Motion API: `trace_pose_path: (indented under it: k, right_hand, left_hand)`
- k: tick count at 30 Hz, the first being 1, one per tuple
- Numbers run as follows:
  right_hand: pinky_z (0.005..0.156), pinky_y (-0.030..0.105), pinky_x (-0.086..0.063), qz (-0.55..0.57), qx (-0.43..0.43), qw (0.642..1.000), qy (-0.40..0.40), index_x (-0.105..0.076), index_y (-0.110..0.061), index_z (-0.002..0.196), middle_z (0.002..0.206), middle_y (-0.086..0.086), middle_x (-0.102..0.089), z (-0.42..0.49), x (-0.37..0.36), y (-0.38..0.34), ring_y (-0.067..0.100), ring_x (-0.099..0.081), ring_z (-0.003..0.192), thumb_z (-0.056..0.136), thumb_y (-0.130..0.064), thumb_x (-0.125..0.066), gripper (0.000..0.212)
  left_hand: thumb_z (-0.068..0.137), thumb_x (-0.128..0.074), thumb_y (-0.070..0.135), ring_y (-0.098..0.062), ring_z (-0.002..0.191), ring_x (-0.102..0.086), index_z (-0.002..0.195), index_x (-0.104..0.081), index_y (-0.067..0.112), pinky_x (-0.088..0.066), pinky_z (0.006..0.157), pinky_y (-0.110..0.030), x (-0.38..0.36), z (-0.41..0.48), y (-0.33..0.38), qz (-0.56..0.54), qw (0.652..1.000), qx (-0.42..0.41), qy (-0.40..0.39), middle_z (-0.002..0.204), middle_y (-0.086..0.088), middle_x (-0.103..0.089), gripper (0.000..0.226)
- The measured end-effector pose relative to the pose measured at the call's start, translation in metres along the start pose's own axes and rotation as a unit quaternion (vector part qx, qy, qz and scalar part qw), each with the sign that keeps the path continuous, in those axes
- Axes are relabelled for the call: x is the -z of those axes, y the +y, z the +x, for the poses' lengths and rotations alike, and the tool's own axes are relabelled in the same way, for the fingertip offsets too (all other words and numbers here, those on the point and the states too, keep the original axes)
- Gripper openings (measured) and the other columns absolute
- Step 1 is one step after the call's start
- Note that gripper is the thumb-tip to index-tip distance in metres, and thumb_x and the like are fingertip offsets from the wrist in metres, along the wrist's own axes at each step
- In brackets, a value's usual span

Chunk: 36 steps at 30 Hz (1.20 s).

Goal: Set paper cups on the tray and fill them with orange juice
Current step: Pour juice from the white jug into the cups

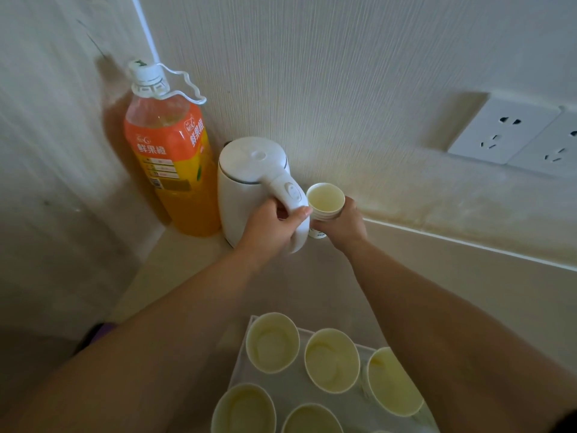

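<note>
Several empty paper cups (272, 342) stand upright on a pale tray (242, 367) at the bottom of the view. A large orange juice bottle (170, 160) with a white cap stands in the corner at the back left. My left hand (270, 226) grips the handle of a white electric kettle (246, 182) beside the bottle. Just right of the kettle, my right hand (342, 225) holds a stack of paper cups (324, 203), open end up.
A white cord (184, 78) runs down the wall corner and loops behind the bottle cap. Two wall sockets (502, 131) sit on the right wall. The beige counter (437, 276) runs along the wall to the right.
</note>
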State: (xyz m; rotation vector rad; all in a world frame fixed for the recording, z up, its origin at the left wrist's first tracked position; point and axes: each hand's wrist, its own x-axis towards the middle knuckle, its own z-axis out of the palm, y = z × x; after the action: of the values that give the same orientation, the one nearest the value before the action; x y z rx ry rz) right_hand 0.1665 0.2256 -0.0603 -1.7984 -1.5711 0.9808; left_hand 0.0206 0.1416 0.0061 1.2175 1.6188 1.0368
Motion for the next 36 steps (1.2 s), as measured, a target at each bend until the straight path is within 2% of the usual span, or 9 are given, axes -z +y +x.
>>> trace_pose_path:
  k: [7,13,17,21,25,28,30,33,36]
  right_hand:
    - [0.089,0.032,-0.045,0.027,0.021,0.999,-0.023,-0.046,-0.015,0.13,0.107,-0.007,-0.057,-0.001,0.01,0.002,0.014,-0.054,0.101,0.065,-0.013,-0.082,0.074]
    - [0.097,0.032,-0.04,-0.001,0.01,0.999,-0.042,-0.035,-0.017,0.14,0.133,0.003,-0.05,-0.011,0.017,0.004,0.022,-0.048,0.123,0.065,-0.018,-0.084,0.09]
    - [0.1,0.04,-0.04,-0.081,0.11,0.986,0.096,-0.043,-0.013,0.135,0.132,0.006,-0.048,-0.042,0.026,-0.002,0.027,-0.047,0.12,0.076,-0.02,-0.072,0.066]
    - [0.092,0.034,-0.044,-0.044,0.168,0.983,0.059,-0.049,-0.013,0.128,0.127,0.003,-0.052,-0.067,0.037,-0.025,0.021,-0.053,0.11,0.081,-0.018,-0.07,0.051]
    - [0.091,0.029,-0.042,-0.079,0.197,0.977,-0.026,-0.047,-0.015,0.13,0.132,0.001,-0.048,-0.082,0.04,-0.052,0.018,-0.053,0.112,0.085,-0.022,-0.067,0.05]
    - [0.099,0.034,-0.043,-0.098,0.216,0.97,-0.058,-0.044,-0.018,0.135,0.138,0.0,-0.043,-0.095,0.034,-0.07,0.019,-0.048,0.121,0.088,-0.021,-0.063,0.05]
    - [0.105,0.04,-0.04,-0.106,0.227,0.965,-0.075,-0.042,-0.019,0.138,0.143,0.0,-0.039,-0.1,0.03,-0.079,0.02,-0.042,0.127,0.089,-0.017,-0.06,0.053]
    - [0.109,0.035,-0.033,-0.152,0.257,0.949,-0.099,-0.036,-0.02,0.142,0.148,-0.001,-0.033,-0.106,0.026,-0.091,0.022,-0.036,0.133,0.089,-0.014,-0.059,0.058]
    - [0.112,0.034,-0.027,-0.201,0.275,0.933,-0.116,-0.029,-0.019,0.147,0.154,0.0,-0.025,-0.107,0.026,-0.099,0.023,-0.03,0.139,0.089,-0.012,-0.058,0.065]
  left_hand:
    - [0.089,-0.063,0.035,-0.019,0.109,-0.062,0.125,-0.055,0.014,-0.051,0.095,-0.044,0.008,-0.001,-0.003,-0.008,1.0,-0.003,-0.024,0.118,-0.002,-0.065,0.043]
    - [0.09,-0.061,0.036,-0.018,0.102,-0.065,0.12,-0.056,0.022,-0.054,0.09,-0.046,0.019,-0.007,0.001,0.004,0.999,-0.003,-0.051,0.114,0.001,-0.067,0.033]
    - [0.092,-0.06,0.033,-0.024,0.099,-0.067,0.117,-0.055,0.025,-0.056,0.084,-0.048,0.033,-0.017,0.001,0.007,0.997,0.013,-0.08,0.114,0.001,-0.068,0.027]
    - [0.091,-0.059,0.031,-0.011,0.108,-0.061,0.127,-0.055,0.023,-0.051,0.094,-0.035,0.06,-0.039,-0.014,-0.028,0.996,0.019,-0.083,0.12,0.007,-0.064,0.036]
    - [0.09,-0.059,0.036,-0.013,0.097,-0.062,0.116,-0.059,0.018,-0.049,0.079,-0.021,0.068,-0.067,-0.036,-0.12,0.992,0.008,0.04,0.105,0.002,-0.066,0.032]
    - [0.085,-0.067,0.033,-0.014,0.081,-0.06,0.102,-0.06,0.012,-0.046,0.059,-0.012,0.063,-0.071,-0.038,-0.087,0.981,-0.004,0.174,0.088,0.0,-0.063,0.028]
    - [0.078,-0.074,0.037,-0.02,0.079,-0.061,0.094,-0.06,0.011,-0.048,0.061,-0.021,0.063,-0.067,-0.037,-0.078,0.97,0.001,0.231,0.087,-0.006,-0.065,0.034]
    - [0.076,-0.076,0.036,-0.025,0.083,-0.064,0.091,-0.063,0.008,-0.056,0.07,-0.034,0.068,-0.062,-0.041,-0.06,0.971,-0.01,0.231,0.089,-0.01,-0.067,0.035]
    - [0.079,-0.075,0.03,-0.022,0.089,-0.061,0.093,-0.061,0.016,-0.054,0.076,-0.034,0.071,-0.063,-0.039,-0.062,0.971,-0.015,0.229,0.088,-0.001,-0.064,0.025]
